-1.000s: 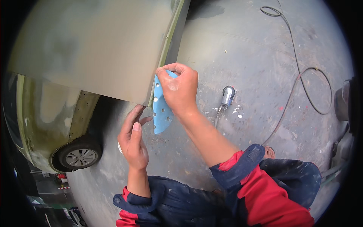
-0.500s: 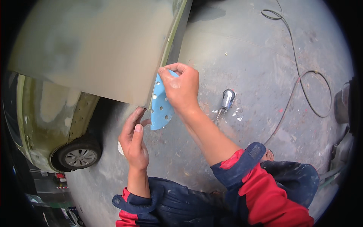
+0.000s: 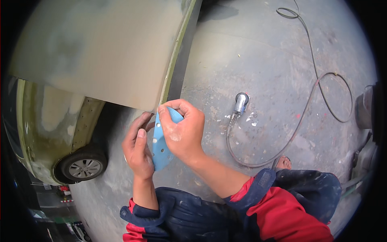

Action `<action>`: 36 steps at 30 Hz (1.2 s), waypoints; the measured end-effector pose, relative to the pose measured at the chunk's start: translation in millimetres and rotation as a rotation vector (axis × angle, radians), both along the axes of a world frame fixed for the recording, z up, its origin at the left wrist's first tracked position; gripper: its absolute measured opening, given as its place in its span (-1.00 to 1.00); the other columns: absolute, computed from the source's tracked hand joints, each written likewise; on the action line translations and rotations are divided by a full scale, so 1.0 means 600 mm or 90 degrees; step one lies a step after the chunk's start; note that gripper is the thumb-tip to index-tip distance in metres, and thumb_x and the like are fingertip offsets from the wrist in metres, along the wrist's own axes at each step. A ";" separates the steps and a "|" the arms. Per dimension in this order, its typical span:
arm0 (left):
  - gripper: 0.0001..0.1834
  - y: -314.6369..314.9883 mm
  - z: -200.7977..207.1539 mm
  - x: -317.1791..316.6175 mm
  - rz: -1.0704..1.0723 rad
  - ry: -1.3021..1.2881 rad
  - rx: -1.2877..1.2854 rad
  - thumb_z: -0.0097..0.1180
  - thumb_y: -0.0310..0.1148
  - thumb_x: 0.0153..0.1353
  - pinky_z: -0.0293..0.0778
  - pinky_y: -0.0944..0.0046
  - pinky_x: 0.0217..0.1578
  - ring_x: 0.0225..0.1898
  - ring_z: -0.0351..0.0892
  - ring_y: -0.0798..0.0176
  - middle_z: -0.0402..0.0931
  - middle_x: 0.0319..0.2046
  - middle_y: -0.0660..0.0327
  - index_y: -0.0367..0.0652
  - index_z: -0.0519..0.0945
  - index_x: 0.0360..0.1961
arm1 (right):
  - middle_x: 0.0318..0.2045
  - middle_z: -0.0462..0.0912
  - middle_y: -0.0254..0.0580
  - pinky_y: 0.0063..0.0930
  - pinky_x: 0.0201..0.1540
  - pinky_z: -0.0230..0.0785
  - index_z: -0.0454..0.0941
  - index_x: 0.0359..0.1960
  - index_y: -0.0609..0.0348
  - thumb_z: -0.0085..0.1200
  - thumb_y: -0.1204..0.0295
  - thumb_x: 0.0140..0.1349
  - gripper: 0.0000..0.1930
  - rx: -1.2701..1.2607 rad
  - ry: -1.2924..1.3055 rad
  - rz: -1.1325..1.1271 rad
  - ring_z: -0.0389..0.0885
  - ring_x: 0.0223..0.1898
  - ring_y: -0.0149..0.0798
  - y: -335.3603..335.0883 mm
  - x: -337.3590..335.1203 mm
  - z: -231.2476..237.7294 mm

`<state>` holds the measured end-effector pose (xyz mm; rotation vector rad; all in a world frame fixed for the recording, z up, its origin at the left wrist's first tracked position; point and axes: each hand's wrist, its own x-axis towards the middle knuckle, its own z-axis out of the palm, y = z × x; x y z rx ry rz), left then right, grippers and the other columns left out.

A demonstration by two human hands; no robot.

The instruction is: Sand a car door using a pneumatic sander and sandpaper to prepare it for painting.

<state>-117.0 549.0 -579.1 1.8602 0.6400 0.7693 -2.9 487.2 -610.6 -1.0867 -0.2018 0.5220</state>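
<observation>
My right hand (image 3: pixel 182 130) pinches a folded light-blue sanding disc (image 3: pixel 162 150) with round holes. Its fingertips press the disc against the narrow edge of a primed, partly green car door (image 3: pixel 117 52), close to the lower corner. My left hand (image 3: pixel 138 149) is right beside that corner, thumb raised and fingers stretched out. Those fingertips reach the panel's bottom edge; part of them is hidden behind the thumb and disc. The disc's lower end hangs down next to my left palm.
An air sander (image 3: pixel 241 103) lies on the grey floor (image 3: pixel 274 80), joined to a long hose (image 3: pixel 296 139) looping to the right. Left stands the sanded green car body (image 3: pixel 52 121) with its wheel (image 3: pixel 85 167). A grey bin (image 3: pixel 364 109) is at the right rim.
My right hand has slid down the door edge with the sanding disc, nearer the corner and my left hand. The left hand has shifted only slightly.
</observation>
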 end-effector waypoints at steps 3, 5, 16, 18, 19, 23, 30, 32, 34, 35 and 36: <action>-0.37 0.001 0.003 0.004 -0.017 0.000 0.003 -0.05 -0.17 0.49 0.32 -0.04 0.35 0.40 0.47 -0.07 0.52 0.32 -0.16 -0.52 0.46 0.35 | -0.54 0.72 -0.11 -0.35 -0.38 0.50 0.67 -0.37 0.35 0.26 0.47 0.28 -0.84 0.012 -0.017 -0.019 0.68 -0.51 -0.31 0.030 0.053 -0.008; -0.35 -0.003 -0.002 0.014 -0.026 -0.002 0.003 -0.08 -0.14 0.50 0.30 -0.05 0.35 0.41 0.45 -0.08 0.51 0.33 -0.16 -0.51 0.45 0.37 | -0.56 0.72 -0.06 -0.31 -0.39 0.51 0.65 -0.39 0.35 0.25 0.51 0.25 -0.88 -0.016 -0.046 0.001 0.69 -0.53 -0.27 0.035 0.100 -0.011; -0.37 -0.008 0.009 0.023 -0.001 -0.016 0.018 -0.09 -0.20 0.50 0.29 -0.07 0.39 0.41 0.46 -0.13 0.49 0.32 -0.23 -0.53 0.43 0.38 | -0.57 0.72 -0.12 -0.38 -0.43 0.50 0.70 -0.40 0.42 0.26 0.43 0.21 -0.79 0.025 -0.050 0.077 0.67 -0.53 -0.38 0.032 0.113 -0.015; -0.38 -0.002 0.004 0.012 -0.016 -0.025 0.015 -0.11 -0.21 0.51 0.29 -0.08 0.40 0.41 0.45 -0.14 0.49 0.33 -0.23 -0.53 0.41 0.39 | -0.57 0.73 -0.11 -0.39 -0.40 0.52 0.70 -0.40 0.42 0.27 0.44 0.20 -0.79 0.025 -0.025 0.073 0.69 -0.50 -0.37 0.023 0.074 -0.014; -0.39 0.000 0.000 0.012 -0.012 -0.022 0.017 -0.13 -0.23 0.52 0.29 -0.08 0.40 0.41 0.46 -0.13 0.49 0.32 -0.23 -0.53 0.42 0.38 | -0.56 0.73 -0.11 -0.40 -0.37 0.53 0.70 -0.41 0.42 0.28 0.44 0.20 -0.79 0.022 -0.009 0.062 0.71 -0.47 -0.36 0.014 0.054 -0.014; -0.45 0.013 0.000 0.016 -0.004 0.012 0.068 -0.11 -0.28 0.53 0.34 -0.07 0.38 0.35 0.52 -0.09 0.55 0.26 -0.20 -0.54 0.47 0.33 | -0.51 0.75 -0.07 -0.42 -0.32 0.55 0.69 -0.37 0.42 0.29 0.47 0.23 -0.82 0.075 -0.079 0.097 0.72 -0.43 -0.38 -0.008 -0.033 -0.041; -0.59 -0.006 -0.031 0.019 0.083 0.070 0.153 0.06 -0.36 0.51 0.55 0.09 0.17 0.18 0.66 0.03 0.66 0.13 -0.05 -0.45 0.58 0.23 | -0.37 0.74 -0.28 -0.58 -0.34 0.48 0.66 -0.21 0.41 0.22 0.49 0.41 -0.84 0.144 0.222 0.016 0.64 -0.40 -0.53 -0.022 0.013 -0.056; -0.61 -0.008 -0.032 0.022 0.091 0.060 0.134 0.11 -0.38 0.50 0.57 0.12 0.15 0.12 0.69 0.09 0.68 0.06 -0.02 -0.46 0.59 0.20 | -0.35 0.74 -0.25 -0.59 -0.30 0.49 0.67 -0.17 0.41 0.25 0.46 0.42 -0.82 0.172 0.186 0.114 0.64 -0.36 -0.53 -0.018 0.026 -0.069; -0.60 -0.005 -0.024 0.022 0.040 0.029 0.037 0.17 -0.40 0.47 0.56 0.16 0.16 0.07 0.69 0.15 0.67 0.02 0.01 -0.46 0.57 0.21 | -0.34 0.74 -0.25 -0.60 -0.29 0.49 0.68 -0.16 0.40 0.25 0.46 0.42 -0.82 0.169 0.176 0.118 0.64 -0.34 -0.53 -0.020 0.033 -0.069; -0.60 -0.008 -0.021 0.028 0.039 0.026 0.039 0.17 -0.40 0.47 0.56 0.16 0.16 0.07 0.69 0.15 0.67 0.02 0.01 -0.46 0.57 0.21 | -0.33 0.74 -0.25 -0.60 -0.27 0.49 0.69 -0.16 0.39 0.25 0.46 0.42 -0.83 0.166 0.166 0.123 0.64 -0.33 -0.53 -0.020 0.038 -0.067; -0.57 -0.014 -0.021 0.033 0.068 0.060 0.073 0.17 -0.36 0.47 0.51 0.21 0.13 0.03 0.64 0.21 0.66 -0.01 0.04 -0.46 0.55 0.23 | -0.33 0.74 -0.25 -0.60 -0.27 0.49 0.69 -0.16 0.39 0.25 0.46 0.42 -0.83 0.168 0.162 0.124 0.64 -0.33 -0.53 -0.021 0.040 -0.066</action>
